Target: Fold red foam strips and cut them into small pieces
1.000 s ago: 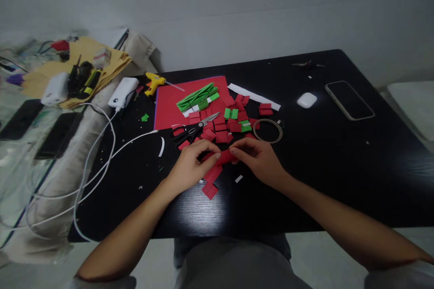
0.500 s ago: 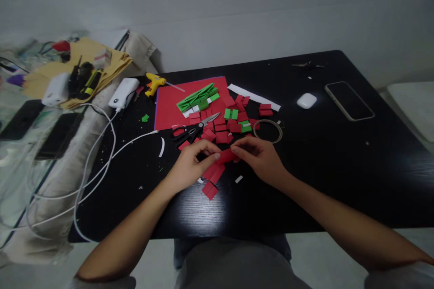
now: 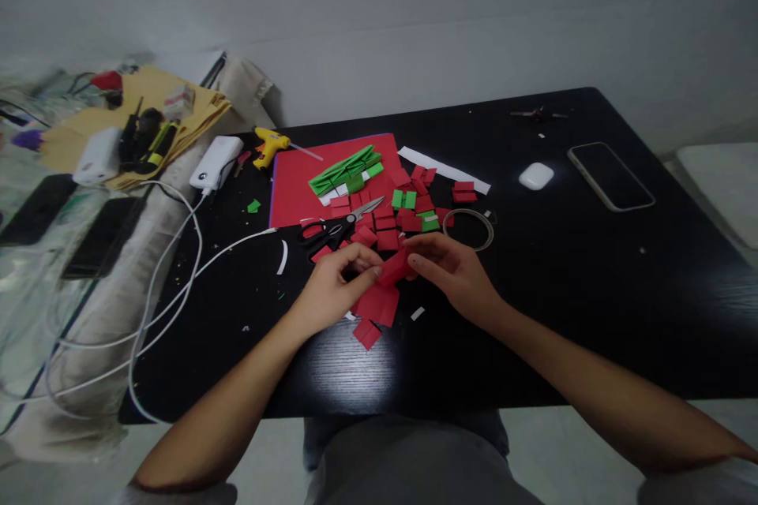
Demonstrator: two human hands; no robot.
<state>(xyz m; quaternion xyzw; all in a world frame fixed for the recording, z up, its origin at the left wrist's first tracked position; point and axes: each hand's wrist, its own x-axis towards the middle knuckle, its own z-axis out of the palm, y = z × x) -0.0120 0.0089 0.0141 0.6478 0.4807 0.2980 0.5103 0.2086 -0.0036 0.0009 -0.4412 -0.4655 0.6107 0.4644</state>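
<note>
Left hand (image 3: 335, 286) and right hand (image 3: 455, 272) are pinching red paper (image 3: 392, 270) between them, its folding looking unfinished; just beyond, red pieces (image 3: 388, 240) are already lying folded, a larger red sheet (image 3: 296, 189) resting flat farther out.

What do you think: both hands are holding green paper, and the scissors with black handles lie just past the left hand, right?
Not quite: the paper that both the left hand and the right hand hold is red, as the head view shows. The scissors do have black handles and lie just past the left hand.
</note>
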